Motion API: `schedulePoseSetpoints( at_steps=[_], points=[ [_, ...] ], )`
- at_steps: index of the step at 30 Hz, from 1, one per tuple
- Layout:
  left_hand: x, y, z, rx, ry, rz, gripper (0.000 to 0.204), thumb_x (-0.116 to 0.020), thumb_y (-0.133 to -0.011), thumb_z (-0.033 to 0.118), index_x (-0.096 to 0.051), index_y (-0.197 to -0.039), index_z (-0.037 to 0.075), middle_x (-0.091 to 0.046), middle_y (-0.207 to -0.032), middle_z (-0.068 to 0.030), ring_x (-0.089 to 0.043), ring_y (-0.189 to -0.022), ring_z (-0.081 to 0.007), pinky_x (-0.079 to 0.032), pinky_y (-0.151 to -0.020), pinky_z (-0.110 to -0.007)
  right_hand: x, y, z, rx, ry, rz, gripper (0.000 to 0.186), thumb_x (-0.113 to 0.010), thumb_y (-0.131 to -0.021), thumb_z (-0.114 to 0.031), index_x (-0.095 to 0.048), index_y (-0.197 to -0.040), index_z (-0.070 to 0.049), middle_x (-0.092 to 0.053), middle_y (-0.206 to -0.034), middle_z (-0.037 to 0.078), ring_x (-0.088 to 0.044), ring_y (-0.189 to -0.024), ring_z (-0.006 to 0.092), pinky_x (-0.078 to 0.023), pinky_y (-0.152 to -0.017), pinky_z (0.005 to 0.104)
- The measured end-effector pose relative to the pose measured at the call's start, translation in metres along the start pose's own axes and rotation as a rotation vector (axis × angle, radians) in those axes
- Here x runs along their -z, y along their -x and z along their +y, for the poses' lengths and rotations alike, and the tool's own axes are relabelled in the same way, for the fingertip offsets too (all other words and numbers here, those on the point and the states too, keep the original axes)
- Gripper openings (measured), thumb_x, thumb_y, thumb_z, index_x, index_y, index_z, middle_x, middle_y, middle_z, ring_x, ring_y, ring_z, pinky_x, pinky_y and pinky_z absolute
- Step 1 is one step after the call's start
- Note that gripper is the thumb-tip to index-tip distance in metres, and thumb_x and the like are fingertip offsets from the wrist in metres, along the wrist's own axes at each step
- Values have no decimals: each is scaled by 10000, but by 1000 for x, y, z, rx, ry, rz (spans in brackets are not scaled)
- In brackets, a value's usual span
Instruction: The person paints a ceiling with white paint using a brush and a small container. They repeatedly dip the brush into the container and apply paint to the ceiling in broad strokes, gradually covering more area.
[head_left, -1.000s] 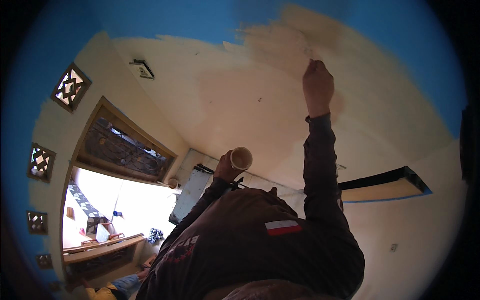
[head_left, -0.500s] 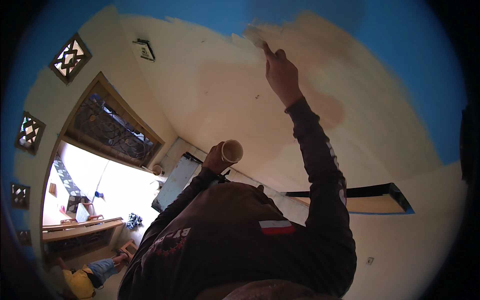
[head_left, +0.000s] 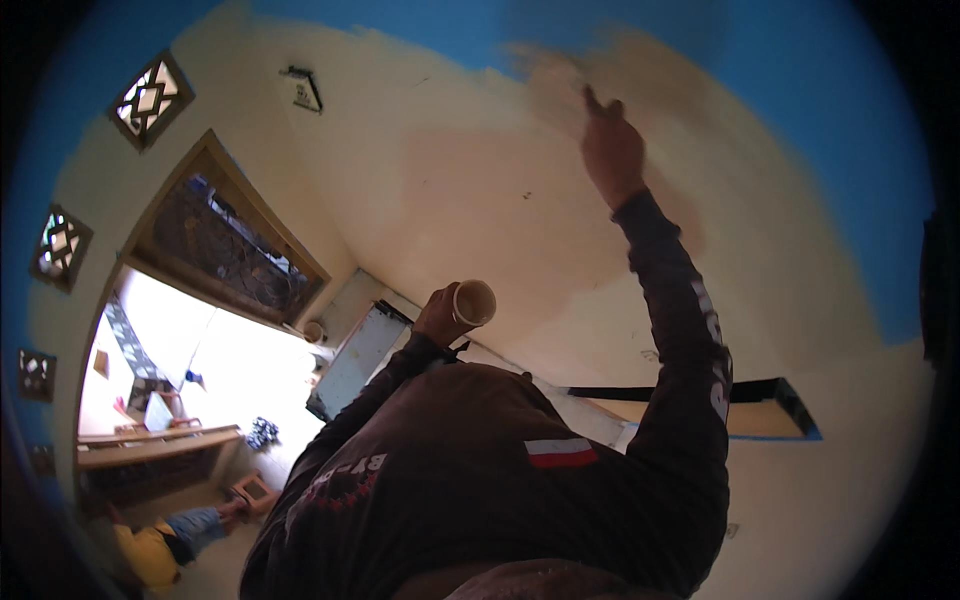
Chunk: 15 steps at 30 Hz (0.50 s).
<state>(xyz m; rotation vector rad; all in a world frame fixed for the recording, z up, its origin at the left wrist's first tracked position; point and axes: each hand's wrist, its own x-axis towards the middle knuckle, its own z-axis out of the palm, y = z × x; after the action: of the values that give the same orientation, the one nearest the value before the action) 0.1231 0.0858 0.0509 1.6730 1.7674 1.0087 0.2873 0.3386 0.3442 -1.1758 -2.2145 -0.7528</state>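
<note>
My right hand [head_left: 612, 150] is raised high against the wall, fingers closed around a paintbrush [head_left: 566, 82]. Motion smears the brush, whose bristle end lies by the border between the cream paint [head_left: 460, 110] and the blue band [head_left: 640, 25] above. Around it the cream looks uneven, with darker peach patches [head_left: 455, 185] lower down. In front of my chest, my left hand [head_left: 434, 318] grips a pale round paint cup [head_left: 475, 302] from its left side. The cup's mouth faces me; how much paint it holds I cannot tell.
A small frame [head_left: 302, 90] hangs on the wall. To the left are vent blocks [head_left: 150, 100], a grilled window [head_left: 225, 235] and a bright opening. A dark-edged shelf [head_left: 690, 392] juts at right. Lower left, a person in yellow [head_left: 150, 555] is near a wooden stool [head_left: 255, 487].
My right hand has swept to the right and slightly down along the wall with the paintbrush. My left hand and the cup have shifted only slightly right.
</note>
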Motion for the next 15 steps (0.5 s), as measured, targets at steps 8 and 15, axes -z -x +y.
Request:
schedulePoseSetpoints(
  at_steps=[8,15],
  points=[
    [-5,4,-7,1,61,32,795,-883,-734,348,-475,-1358,71,-621,-1264,-194,-566,-1223,-390,-502,-1000,-485,61,72,60,-260,29,-111,459,-533,-972,-118,-552,-1428,-173,-617,-996,158,-687,-824,350,-573,-684,451],
    [-11,7,-21,-70,107,103,864,-899,-719,377,-457,-1387,52,-590,-1313,-181,-556,-1239,-384,-497,-1018,-475,40,175,68,-399,-407,161,387,-562,-1007,-145,-593,-1387,-77,-626,-867,126,-628,-761,253,-508,-674,390]
  ],
)
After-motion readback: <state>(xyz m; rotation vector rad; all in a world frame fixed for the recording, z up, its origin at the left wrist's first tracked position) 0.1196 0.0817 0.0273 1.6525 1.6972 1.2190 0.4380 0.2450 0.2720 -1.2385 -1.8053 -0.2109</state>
